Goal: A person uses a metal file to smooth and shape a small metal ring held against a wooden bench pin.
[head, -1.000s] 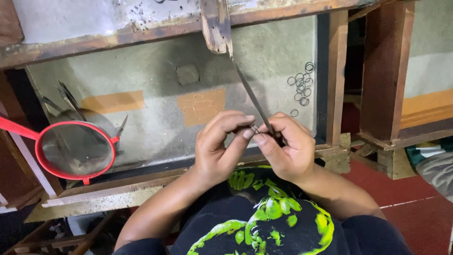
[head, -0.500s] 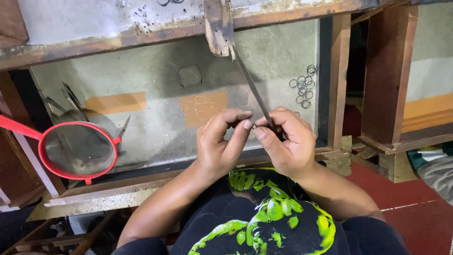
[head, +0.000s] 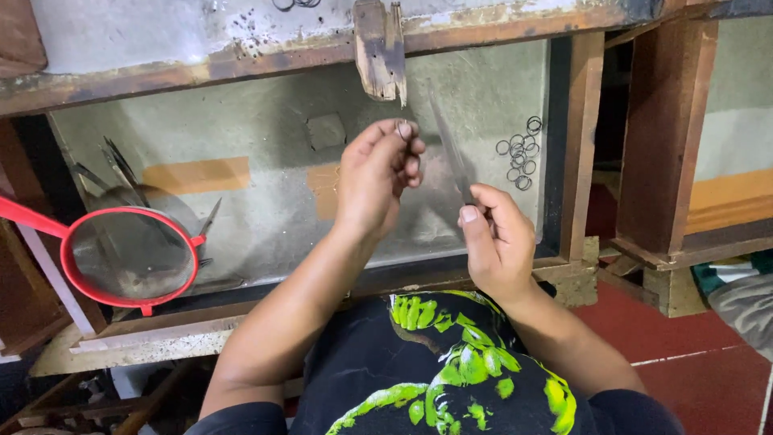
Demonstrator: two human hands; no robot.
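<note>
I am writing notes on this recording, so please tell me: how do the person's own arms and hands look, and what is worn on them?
Both arms are bare from the short sleeves down. The left hand and right hand wear no gloves, and no rings, watch or bracelets are visible. The fingernails look short. The shirt is black with a bright green and yellow printed design on the front.

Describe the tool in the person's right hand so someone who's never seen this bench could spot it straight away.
Start at the grey tray under the worn wooden bench edge. Over its right half, just left of a cluster of small dark wire rings, the right hand holds a thin dark metal tool that slants up toward a wooden peg. Unlike the pointed tools behind the red-rimmed sieve, it is the only one held.
</note>
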